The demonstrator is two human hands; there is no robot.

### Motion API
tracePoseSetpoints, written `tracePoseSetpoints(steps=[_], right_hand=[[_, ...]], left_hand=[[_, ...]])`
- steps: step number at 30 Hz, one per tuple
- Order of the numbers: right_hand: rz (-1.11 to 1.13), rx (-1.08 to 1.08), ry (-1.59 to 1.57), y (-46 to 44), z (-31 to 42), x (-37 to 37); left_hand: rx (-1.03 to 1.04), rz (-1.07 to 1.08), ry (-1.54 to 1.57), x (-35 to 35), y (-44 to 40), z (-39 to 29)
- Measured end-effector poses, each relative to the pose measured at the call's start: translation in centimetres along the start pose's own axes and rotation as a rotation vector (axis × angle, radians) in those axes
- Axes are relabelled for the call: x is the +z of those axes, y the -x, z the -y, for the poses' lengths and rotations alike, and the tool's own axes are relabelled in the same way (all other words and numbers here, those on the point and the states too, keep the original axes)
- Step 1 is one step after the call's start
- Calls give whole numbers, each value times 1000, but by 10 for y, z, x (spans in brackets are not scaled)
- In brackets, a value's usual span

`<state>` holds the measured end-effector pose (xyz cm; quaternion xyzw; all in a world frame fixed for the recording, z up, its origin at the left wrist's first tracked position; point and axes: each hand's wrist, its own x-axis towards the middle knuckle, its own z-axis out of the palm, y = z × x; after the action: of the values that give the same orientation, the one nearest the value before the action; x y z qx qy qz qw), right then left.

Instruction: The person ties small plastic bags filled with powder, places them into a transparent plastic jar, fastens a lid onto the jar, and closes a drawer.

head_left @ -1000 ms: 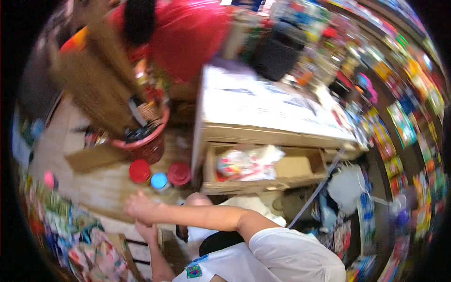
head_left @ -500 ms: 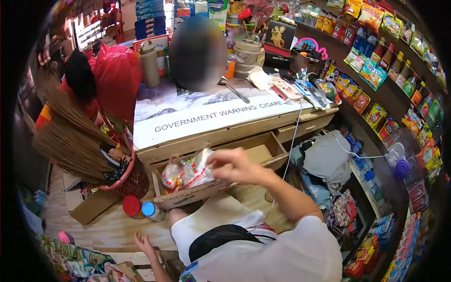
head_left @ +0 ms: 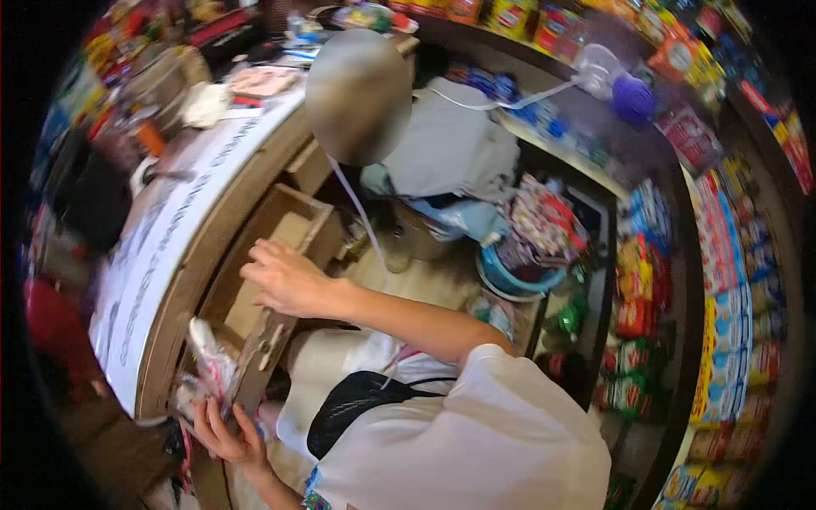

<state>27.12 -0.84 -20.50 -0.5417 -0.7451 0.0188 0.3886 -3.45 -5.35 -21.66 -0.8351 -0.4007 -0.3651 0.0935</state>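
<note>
A wooden drawer (head_left: 263, 336) stands pulled out from the desk in front of my lap. My right hand (head_left: 293, 280) is over the drawer, its fingers loosely bent and apart, with nothing visible in them. At the drawer's near left end, my left hand (head_left: 228, 435) has its fingers spread beside the drawer front. Clear plastic bags (head_left: 211, 361) with red and white parts lie in that end, close to my left fingertips. Blur hides whether those fingers touch the bags or the wood.
A printed white sheet (head_left: 170, 280) covers the desk top. To the right are a grey cloth (head_left: 455, 136) and a blue basin (head_left: 518, 276) holding patterned fabric. Shelves of packets (head_left: 722, 323) line the right side. A white cord (head_left: 361, 212) hangs near the drawer.
The view has swung right and is blurred. My right hand has moved from above the plastic bags towards the drawer's other end. My left hand has come up from low beside me to the drawer.
</note>
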Motion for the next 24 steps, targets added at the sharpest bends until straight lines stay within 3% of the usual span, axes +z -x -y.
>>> tracePoseSetpoints(steps=[1, 3, 7, 9, 11, 17, 24], right_hand=[[-54, 39, -65, 2, -9, 11], [10, -14, 110, 9, -20, 27], [-134, 0, 162, 9, -7, 39], [-89, 50, 136, 11, -7, 42], [-133, 45, 130, 12, -7, 45], [-247, 51, 169, 16, -6, 51], [-324, 40, 193, 16, -6, 56]], left_hand=[[-26, 62, 18, 5, -5, -2], [-88, 174, 35, 13, -9, -3], [-182, 302, 36, 14, 0, 8], [-135, 218, 80, 14, -2, 6], [-214, 322, 41, 12, 0, 11], [-36, 178, -98, 13, -9, -4], [-105, 221, -65, 7, -12, -15]])
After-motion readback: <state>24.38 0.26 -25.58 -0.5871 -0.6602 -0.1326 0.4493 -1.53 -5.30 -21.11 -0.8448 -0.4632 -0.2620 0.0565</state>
